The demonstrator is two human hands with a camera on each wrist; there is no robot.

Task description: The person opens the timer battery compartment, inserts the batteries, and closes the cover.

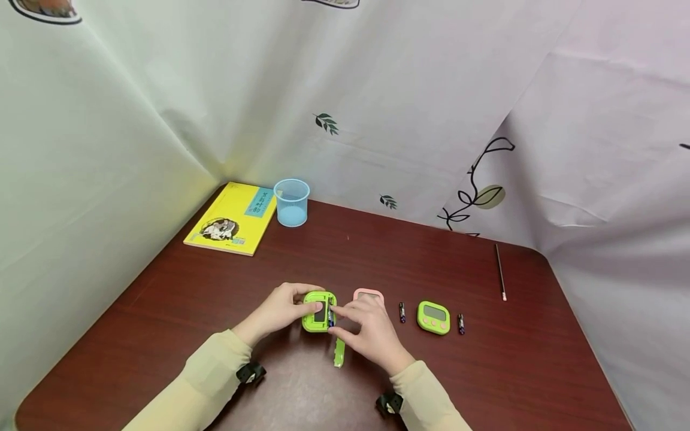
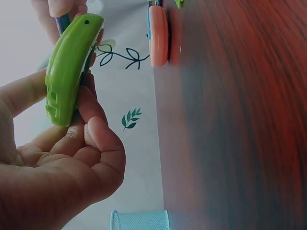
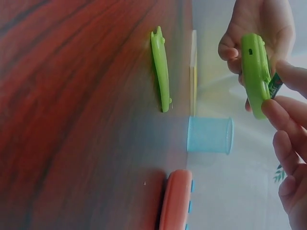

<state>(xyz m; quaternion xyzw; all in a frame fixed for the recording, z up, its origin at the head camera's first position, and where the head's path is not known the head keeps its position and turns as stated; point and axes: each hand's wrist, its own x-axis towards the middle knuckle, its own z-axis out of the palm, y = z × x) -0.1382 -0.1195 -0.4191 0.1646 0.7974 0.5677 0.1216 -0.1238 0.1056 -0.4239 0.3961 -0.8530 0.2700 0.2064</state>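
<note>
My left hand (image 1: 277,308) grips a green digital timer (image 1: 312,327) above the table, its back turned up and its battery compartment uncovered. A small dark battery (image 1: 331,315) lies along that compartment at a slant, as the right wrist view shows its one end standing out from the timer (image 3: 254,72). Thumb and fingers of my right hand (image 1: 374,332) pinch this battery (image 3: 275,85) by its ends. Below the hands, a green battery cover (image 1: 339,354) lies on the table. A pink timer (image 1: 378,295) is partly hidden behind my right hand.
To the right, a second green timer (image 1: 433,318) lies between two loose batteries, one on its left (image 1: 402,312) and one on its right (image 1: 460,324). Farther off is a pencil (image 1: 501,272). A yellow book (image 1: 229,215) and a blue cup (image 1: 291,206) stand at the back left.
</note>
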